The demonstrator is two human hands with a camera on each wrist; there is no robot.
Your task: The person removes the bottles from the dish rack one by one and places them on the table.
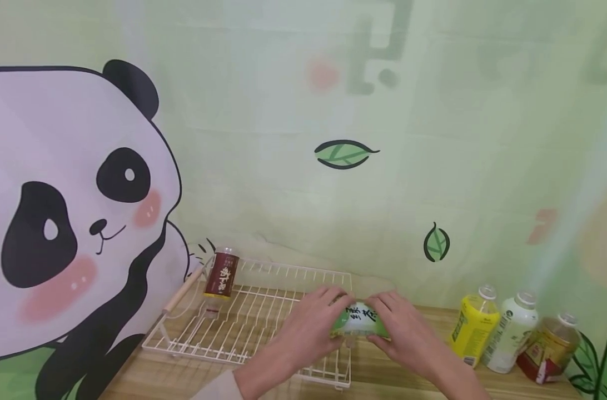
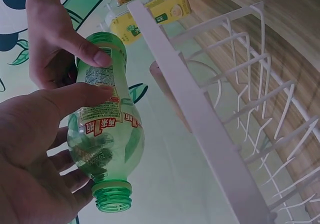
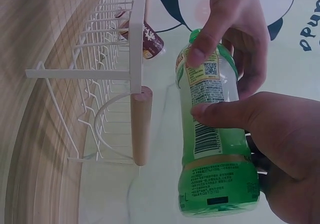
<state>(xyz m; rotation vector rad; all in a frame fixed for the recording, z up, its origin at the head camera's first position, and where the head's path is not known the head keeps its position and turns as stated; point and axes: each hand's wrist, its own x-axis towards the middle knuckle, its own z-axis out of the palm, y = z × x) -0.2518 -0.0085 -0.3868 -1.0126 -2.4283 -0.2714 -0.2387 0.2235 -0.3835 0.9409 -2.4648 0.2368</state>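
A green plastic bottle point(image 1: 359, 319) with a wrapped label lies on its side between both hands, above the right end of a white wire rack point(image 1: 263, 297). My left hand point(image 1: 311, 322) grips it toward the neck, thumb across the label. The right hand point(image 1: 406, 333) holds the base end, its thumb also on the label. In the left wrist view, the bottle's threaded neck point(image 2: 113, 196) shows without a cap. The right wrist view shows the barcode side and the green base point(image 3: 220, 186). Most of the fingers behind the bottle are hidden.
Inside the rack at its left leans a bottle with a dark red label point(image 1: 221, 275). The rack has a wooden handle point(image 1: 183, 290). At the right stand a yellow bottle point(image 1: 473, 328), a white bottle point(image 1: 511, 332) and a brown bottle point(image 1: 548, 347) on the wooden table point(image 1: 398, 375).
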